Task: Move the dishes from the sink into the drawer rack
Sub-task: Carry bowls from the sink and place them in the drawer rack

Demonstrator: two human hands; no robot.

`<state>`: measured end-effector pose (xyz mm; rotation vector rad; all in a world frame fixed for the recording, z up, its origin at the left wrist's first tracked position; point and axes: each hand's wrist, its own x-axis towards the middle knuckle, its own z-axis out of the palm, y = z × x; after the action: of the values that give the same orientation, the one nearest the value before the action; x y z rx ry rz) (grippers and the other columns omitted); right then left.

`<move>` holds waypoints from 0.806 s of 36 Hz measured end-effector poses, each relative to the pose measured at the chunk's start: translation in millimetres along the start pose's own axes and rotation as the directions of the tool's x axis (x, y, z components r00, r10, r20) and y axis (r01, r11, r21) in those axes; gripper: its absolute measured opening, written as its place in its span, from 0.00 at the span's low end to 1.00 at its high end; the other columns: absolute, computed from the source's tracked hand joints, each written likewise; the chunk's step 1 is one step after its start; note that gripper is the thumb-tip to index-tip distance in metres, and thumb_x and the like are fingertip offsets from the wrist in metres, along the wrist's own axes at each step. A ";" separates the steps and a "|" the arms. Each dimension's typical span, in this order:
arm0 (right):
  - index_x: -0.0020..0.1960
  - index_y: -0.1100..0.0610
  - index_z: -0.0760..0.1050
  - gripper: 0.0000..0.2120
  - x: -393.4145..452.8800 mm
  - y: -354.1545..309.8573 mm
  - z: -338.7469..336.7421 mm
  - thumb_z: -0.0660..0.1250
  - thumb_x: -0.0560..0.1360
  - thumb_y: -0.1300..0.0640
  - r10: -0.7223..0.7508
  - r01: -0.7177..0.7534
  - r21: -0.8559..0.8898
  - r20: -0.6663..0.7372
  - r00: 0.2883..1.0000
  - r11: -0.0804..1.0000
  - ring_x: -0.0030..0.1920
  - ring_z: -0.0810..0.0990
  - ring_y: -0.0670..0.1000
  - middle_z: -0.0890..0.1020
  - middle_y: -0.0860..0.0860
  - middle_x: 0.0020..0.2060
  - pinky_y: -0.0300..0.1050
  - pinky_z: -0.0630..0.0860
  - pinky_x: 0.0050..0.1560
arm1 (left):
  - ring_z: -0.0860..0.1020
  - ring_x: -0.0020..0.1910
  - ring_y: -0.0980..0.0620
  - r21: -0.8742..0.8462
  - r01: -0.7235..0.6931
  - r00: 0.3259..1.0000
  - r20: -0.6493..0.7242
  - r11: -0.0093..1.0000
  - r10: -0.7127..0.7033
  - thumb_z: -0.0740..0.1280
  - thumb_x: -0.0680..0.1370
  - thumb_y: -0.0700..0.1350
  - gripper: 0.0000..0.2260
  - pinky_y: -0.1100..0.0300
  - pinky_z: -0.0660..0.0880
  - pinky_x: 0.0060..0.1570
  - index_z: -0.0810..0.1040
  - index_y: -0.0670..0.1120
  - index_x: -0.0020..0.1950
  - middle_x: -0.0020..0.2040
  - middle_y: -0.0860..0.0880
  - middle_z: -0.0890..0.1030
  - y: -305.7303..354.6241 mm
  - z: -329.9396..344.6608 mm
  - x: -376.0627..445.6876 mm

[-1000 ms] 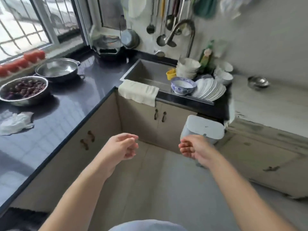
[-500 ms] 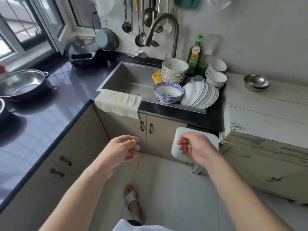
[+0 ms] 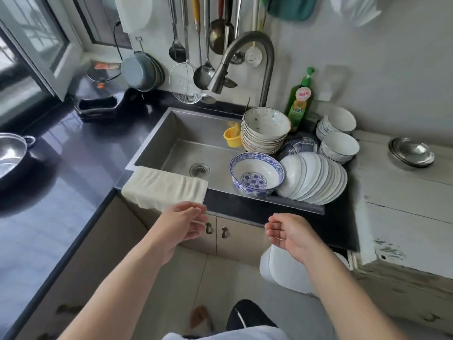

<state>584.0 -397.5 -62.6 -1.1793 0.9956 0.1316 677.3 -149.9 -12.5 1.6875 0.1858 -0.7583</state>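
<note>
Head view, left hand (image 3: 182,225): held in the air in front of the cupboard doors, below the cloth; fingers loosely curled, grasping nothing.
Head view, right hand (image 3: 288,235): raised below the tabletop edge, palm turned inward; fingers relaxed, nothing in them.
Dishes, sink (image 3: 171,133): blue-patterned bowl (image 3: 257,174) upright at the right end of the basin, nearest the hands; stack of bowls (image 3: 266,130) behind it by the faucet (image 3: 241,60).
Dishes, right edge: row of white plates (image 3: 316,179) leaning on edge, overlapping, probably set so to drain; two stacks of white bowls (image 3: 339,134) behind them on the dark tabletop (image 3: 73,163).
Drawer rack: not seen; cannot tell where it is.
Cloth (image 3: 164,188): draped over the front rim of the sink, likely to dry.
Utensils: ladles and a strainer (image 3: 186,82) hung on the wall above the basin, within reach.
Writing: green soap bottle (image 3: 300,101) carries a red and orange label; characters too small to read.
Stage, as judged: nothing lifted yet; both hands free for a first pick.
</note>
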 end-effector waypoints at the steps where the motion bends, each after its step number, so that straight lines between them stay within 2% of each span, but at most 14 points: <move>1: 0.46 0.62 0.76 0.06 9.1 -5.3 1.2 0.62 0.81 0.63 0.016 -0.016 0.007 -0.008 1.000 1.000 0.31 0.79 0.51 0.82 0.56 0.33 0.42 0.78 0.31 | 0.80 0.36 0.51 -0.008 0.006 1.000 0.003 1.000 -0.006 0.63 0.84 0.40 0.08 0.56 0.79 0.46 0.83 0.43 0.55 0.41 0.47 0.84 4.4 1.9 3.7; 4: 0.49 0.62 0.74 0.06 43.3 -29.5 6.3 0.64 0.82 0.59 0.053 -0.051 0.047 -0.034 0.998 0.998 0.34 0.79 0.53 0.80 0.58 0.37 0.44 0.79 0.31 | 0.82 0.40 0.49 -0.007 0.014 1.000 0.015 1.000 -0.014 0.63 0.83 0.40 0.09 0.50 0.80 0.54 0.83 0.43 0.57 0.43 0.46 0.84 16.8 7.5 17.6; 7: 0.56 0.60 0.73 0.14 77.1 -46.8 13.3 0.69 0.81 0.50 0.130 -0.129 0.076 -0.010 0.991 0.989 0.43 0.80 0.58 0.78 0.63 0.49 0.53 0.82 0.37 | 0.82 0.43 0.48 -0.040 0.026 1.000 -0.004 0.999 -0.027 0.63 0.83 0.41 0.09 0.46 0.78 0.60 0.83 0.43 0.57 0.44 0.46 0.85 20.0 8.6 22.2; 9: 0.62 0.59 0.70 0.21 98.0 -54.7 16.9 0.70 0.79 0.47 0.199 -0.203 0.111 0.048 0.979 0.973 0.53 0.81 0.63 0.77 0.66 0.57 0.56 0.83 0.37 | 0.81 0.44 0.47 -0.084 0.040 0.998 -0.048 0.996 -0.044 0.63 0.83 0.40 0.09 0.47 0.79 0.59 0.83 0.43 0.57 0.44 0.46 0.85 18.5 9.5 23.5; 11: 0.64 0.59 0.66 0.24 117.9 -61.4 16.7 0.71 0.79 0.45 0.252 -0.264 0.162 0.090 0.963 0.951 0.59 0.80 0.67 0.75 0.69 0.61 0.60 0.82 0.41 | 0.81 0.44 0.47 -0.104 0.063 0.995 -0.064 0.993 -0.070 0.63 0.83 0.40 0.09 0.49 0.79 0.55 0.83 0.43 0.58 0.46 0.45 0.85 17.0 13.1 24.4; 13: 0.65 0.61 0.65 0.25 137.3 -68.1 14.6 0.70 0.79 0.46 0.296 -0.314 0.201 0.115 0.948 0.928 0.58 0.80 0.69 0.75 0.71 0.61 0.62 0.82 0.46 | 0.81 0.43 0.47 -0.124 0.083 0.993 -0.071 0.989 -0.092 0.64 0.83 0.40 0.09 0.50 0.79 0.53 0.83 0.43 0.57 0.47 0.44 0.85 16.5 17.6 26.1; 15: 0.67 0.64 0.66 0.24 154.2 -69.7 12.3 0.68 0.81 0.49 0.318 -0.333 0.193 0.102 0.943 0.923 0.52 0.81 0.68 0.76 0.71 0.59 0.62 0.81 0.48 | 0.80 0.42 0.46 -0.143 0.084 0.991 -0.091 0.986 -0.097 0.64 0.83 0.39 0.09 0.50 0.79 0.52 0.82 0.43 0.58 0.46 0.44 0.84 16.1 19.5 27.4; 18: 0.69 0.66 0.68 0.19 172.3 -68.4 14.4 0.64 0.83 0.57 0.300 -0.309 0.182 0.075 0.951 0.934 0.52 0.81 0.67 0.78 0.70 0.56 0.61 0.83 0.38 | 0.80 0.41 0.47 -0.171 0.073 0.982 -0.158 0.983 -0.101 0.63 0.83 0.38 0.09 0.50 0.78 0.51 0.82 0.42 0.58 0.45 0.45 0.84 13.7 19.3 30.7; 21: 0.67 0.67 0.72 0.16 181.5 -66.7 18.4 0.58 0.82 0.64 0.261 -0.259 0.180 0.008 0.965 0.949 0.46 0.83 0.63 0.80 0.67 0.51 0.54 0.82 0.26 | 0.80 0.41 0.47 -0.175 0.083 0.975 -0.188 0.981 -0.116 0.63 0.83 0.38 0.09 0.51 0.78 0.50 0.82 0.42 0.58 0.45 0.46 0.85 10.2 19.3 32.9; 25: 0.66 0.67 0.73 0.16 181.8 -67.7 17.7 0.54 0.81 0.67 0.238 -0.230 0.164 -0.028 0.971 0.959 0.41 0.82 0.63 0.81 0.66 0.46 0.52 0.81 0.24 | 0.81 0.41 0.47 -0.184 0.099 0.970 -0.203 0.978 -0.136 0.63 0.83 0.38 0.09 0.51 0.79 0.50 0.83 0.42 0.58 0.45 0.45 0.84 7.5 27.2 33.7; 29: 0.64 0.69 0.73 0.15 178.3 -66.5 17.6 0.54 0.81 0.69 0.233 -0.225 0.141 -0.045 0.971 0.964 0.41 0.82 0.63 0.81 0.67 0.45 0.49 0.80 0.23 | 0.80 0.41 0.47 -0.180 0.105 0.973 -0.186 0.978 -0.139 0.63 0.83 0.38 0.09 0.50 0.79 0.50 0.82 0.42 0.58 0.44 0.45 0.84 9.8 37.1 33.4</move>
<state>736.7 -481.7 -140.9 -0.9470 1.1763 0.2094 694.0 -195.9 -26.2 1.5982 0.4843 -0.6451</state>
